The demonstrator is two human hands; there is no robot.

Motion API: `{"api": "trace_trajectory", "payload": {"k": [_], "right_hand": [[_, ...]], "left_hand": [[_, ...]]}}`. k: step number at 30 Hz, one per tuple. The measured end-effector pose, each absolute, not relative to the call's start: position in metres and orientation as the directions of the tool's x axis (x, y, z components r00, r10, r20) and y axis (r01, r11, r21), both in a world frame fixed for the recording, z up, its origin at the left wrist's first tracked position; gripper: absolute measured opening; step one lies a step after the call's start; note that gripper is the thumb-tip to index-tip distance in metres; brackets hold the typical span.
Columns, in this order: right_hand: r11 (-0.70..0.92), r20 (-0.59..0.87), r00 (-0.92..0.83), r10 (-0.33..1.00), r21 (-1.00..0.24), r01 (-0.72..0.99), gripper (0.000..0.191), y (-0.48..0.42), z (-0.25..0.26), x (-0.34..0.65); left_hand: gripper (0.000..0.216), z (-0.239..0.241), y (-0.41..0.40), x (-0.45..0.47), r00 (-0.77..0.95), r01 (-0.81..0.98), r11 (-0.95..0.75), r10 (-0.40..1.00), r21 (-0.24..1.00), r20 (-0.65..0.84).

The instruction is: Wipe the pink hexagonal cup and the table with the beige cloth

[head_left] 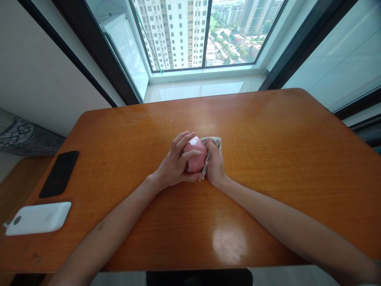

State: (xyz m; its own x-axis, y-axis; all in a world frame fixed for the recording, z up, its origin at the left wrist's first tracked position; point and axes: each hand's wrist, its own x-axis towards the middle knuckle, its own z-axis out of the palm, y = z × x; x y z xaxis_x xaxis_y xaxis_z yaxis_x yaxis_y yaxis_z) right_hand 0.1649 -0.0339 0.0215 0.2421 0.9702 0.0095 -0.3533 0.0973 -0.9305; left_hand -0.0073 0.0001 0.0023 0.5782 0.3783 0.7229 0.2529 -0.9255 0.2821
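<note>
Above the middle of the table, a smooth, glossy pink object sits in the grasp of my left hand. The fingers curl over its top and side, with the thumb below. What kind of object it is does not show clearly. Against its right side lies a pale grey cloth, bunched up and pinched in my right hand. The cloth touches the pink object, and part of it is hidden behind the right hand.
The wooden table spans the view. At its left side lie a black phone and a white rounded device. Beyond the far edge are a glossy sill and a window. A patterned fabric item shows at far left.
</note>
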Motion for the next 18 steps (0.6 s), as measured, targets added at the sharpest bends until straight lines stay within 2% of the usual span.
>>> {"api": "trace_trajectory", "payload": {"k": [3,12,18], "right_hand": [[0.099,0.018,0.208,0.978,-0.917,-0.386,0.045,-0.0346,0.0179,0.1657],[0.02,-0.012,0.084,0.996,-0.931,-0.365,0.057,-0.0384,0.0156,0.1652],[-0.017,-0.037,0.047,0.998,-0.93,-0.366,0.06,-0.0386,0.0158,0.1643]], "left_hand": [[0.067,0.0011,0.0006,-0.0075,0.573,0.259,-0.917,0.398,0.302,0.717],[0.057,-0.0007,-0.0019,-0.0082,0.545,0.033,-0.764,0.554,0.644,0.629],[0.056,-0.0015,-0.002,-0.0054,0.519,-0.079,-0.646,0.623,0.759,0.585]]}}
